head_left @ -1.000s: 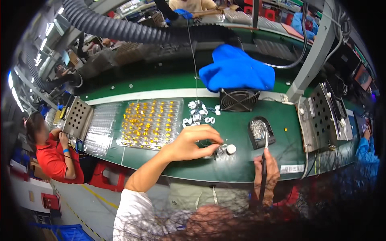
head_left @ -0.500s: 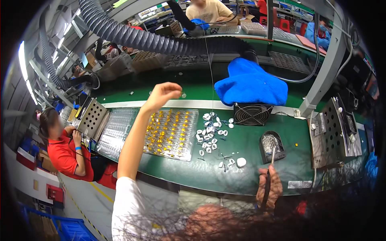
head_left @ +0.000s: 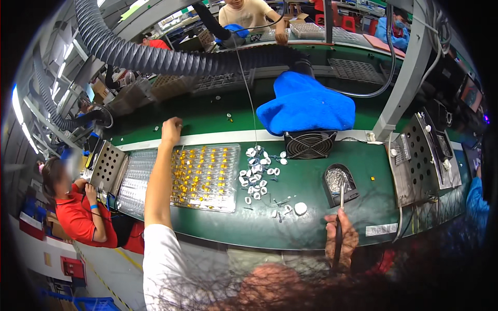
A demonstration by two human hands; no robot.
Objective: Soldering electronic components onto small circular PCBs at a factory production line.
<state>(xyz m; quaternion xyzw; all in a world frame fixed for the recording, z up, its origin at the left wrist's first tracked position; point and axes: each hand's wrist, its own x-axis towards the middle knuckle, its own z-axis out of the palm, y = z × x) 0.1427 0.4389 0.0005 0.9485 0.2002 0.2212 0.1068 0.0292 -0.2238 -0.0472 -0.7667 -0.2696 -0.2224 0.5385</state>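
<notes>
The soldering iron (head_left: pixel 338 233) is sitting at the lower right of the frame, clamped in the right hand (head_left: pixel 342 239), its tip lying against the black holder (head_left: pixel 340 184) on the green desk (head_left: pixel 311 228). The left hand (head_left: pixel 171 129) is reaching to the upper left, fingers curled over the desk's far strip; whether it grips anything cannot be told. A clear tray (head_left: pixel 206 176) of yellow parts and loose white pieces (head_left: pixel 258 172) are lying between both hands.
</notes>
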